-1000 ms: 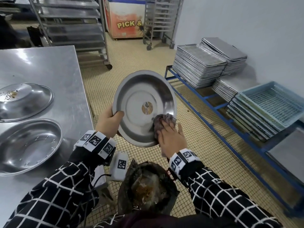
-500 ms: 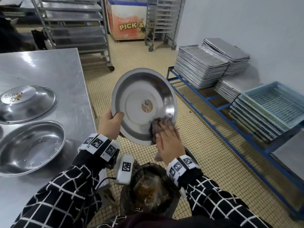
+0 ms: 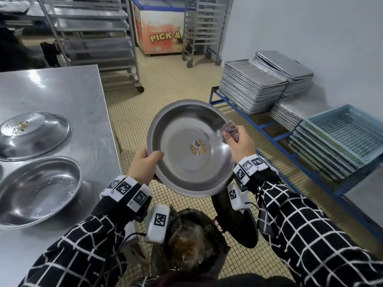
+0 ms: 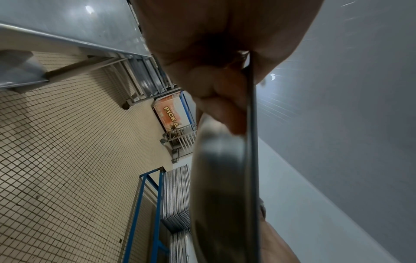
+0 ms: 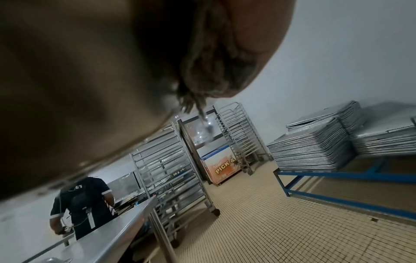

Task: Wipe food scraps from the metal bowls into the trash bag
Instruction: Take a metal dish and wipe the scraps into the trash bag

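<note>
- Black plastic of the trash bag (image 3: 186, 245) gapes nearest the person, on the floor just off the desk's right edge, with brown scraps already inside.
- Directly above the bag, the left hand (image 3: 143, 166) holds the metal bowl (image 3: 189, 148) tilted, its inside facing the person; the thumb lies over the near-left rim, and the left wrist view shows the fingers (image 4: 225, 113) curled behind it.
- The right hand (image 3: 240, 143) is at the bowl's right rim, its fingers closed round a bunched rag (image 3: 229, 129).
- The bowl's inside looks nearly clean, with only a round label at its middle, so this bowl seems close to finished.
- To do the wipe well, the person should probably draw the rag from the high rim down to the low one, keeping that low edge over the bag's mouth so crumbs fall in and not on the tiled floor.
- A firm left grip matters, since pressure from the rag could twist the bowl.
- On the desk (image 3: 62, 90), near its right edge, lies an upright bowl (image 3: 37, 189); beyond it an overturned bowl (image 3: 35, 133) carries crumbs on its base.
- Farther off stand rack trolleys, stacked trays and a chest freezer.
</note>
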Demonstrator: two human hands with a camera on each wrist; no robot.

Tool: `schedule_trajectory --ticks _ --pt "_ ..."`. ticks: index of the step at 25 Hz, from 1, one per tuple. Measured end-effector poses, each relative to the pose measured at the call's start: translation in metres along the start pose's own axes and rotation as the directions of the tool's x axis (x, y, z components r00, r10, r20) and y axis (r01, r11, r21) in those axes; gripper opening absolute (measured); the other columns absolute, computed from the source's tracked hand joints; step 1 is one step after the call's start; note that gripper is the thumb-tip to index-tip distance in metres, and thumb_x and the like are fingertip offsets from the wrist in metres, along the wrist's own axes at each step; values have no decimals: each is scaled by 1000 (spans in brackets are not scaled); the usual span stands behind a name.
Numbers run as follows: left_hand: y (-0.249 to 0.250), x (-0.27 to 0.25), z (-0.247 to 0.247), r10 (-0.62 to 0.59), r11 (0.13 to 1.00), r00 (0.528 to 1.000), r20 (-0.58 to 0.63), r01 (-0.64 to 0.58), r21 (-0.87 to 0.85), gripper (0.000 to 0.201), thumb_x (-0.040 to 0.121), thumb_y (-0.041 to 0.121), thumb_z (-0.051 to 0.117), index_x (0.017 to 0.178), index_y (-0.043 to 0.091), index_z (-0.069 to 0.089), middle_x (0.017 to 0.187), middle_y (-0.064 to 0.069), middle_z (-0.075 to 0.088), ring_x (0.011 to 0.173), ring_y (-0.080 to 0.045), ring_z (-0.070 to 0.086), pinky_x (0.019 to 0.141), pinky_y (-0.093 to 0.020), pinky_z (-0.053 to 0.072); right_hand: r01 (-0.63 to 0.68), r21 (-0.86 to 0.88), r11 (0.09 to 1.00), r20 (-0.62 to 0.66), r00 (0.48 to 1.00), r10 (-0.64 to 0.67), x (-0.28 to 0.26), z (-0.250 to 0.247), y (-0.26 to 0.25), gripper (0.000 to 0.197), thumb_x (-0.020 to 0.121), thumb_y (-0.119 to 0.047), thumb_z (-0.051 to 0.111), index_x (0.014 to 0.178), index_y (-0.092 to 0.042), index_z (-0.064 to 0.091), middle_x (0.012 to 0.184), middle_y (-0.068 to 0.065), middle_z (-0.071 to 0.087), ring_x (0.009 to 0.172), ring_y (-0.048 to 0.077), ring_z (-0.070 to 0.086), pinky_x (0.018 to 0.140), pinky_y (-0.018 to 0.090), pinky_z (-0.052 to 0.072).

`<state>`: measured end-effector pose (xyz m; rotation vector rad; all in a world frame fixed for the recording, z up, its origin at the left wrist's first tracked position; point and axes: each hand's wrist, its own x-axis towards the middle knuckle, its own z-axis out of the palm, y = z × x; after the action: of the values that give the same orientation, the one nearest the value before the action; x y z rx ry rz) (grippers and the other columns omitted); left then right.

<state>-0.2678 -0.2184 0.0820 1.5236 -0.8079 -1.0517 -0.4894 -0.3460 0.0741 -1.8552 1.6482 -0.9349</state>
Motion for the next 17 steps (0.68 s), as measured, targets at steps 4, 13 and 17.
schedule_trajectory --ticks 4,13,17 --pt "3 7 3 46 998 995 -89 -50 -40 9 90 12 53 86 16 60 81 -13 63 76 -32 61 75 -49 52 -110 207 972 -84 988 129 -13 5 -7 27 94 -29 53 105 -5 51 80 -7 53 66 -2 47 48 8 31" --pt "0 9 4 75 994 997 11 -74 -83 22 93 22 56 114 17 54 84 -4 68 67 -20 69 62 -33 57 -158 319 934 -61 980 187 -30 -3 -13 20 95 -31 51 101 -12 52 81 -8 54 72 7 54 55 17 36" --pt "2 26 -20 -102 988 978 182 121 -94 48 87 34 58 120 -1 57 88 -16 69 72 -28 65 70 -38 56 -54 163 985 130 991 33 -15 -34 -22 11 94 -32 53 93 -21 54 82 -14 57 73 -4 53 56 8 34"
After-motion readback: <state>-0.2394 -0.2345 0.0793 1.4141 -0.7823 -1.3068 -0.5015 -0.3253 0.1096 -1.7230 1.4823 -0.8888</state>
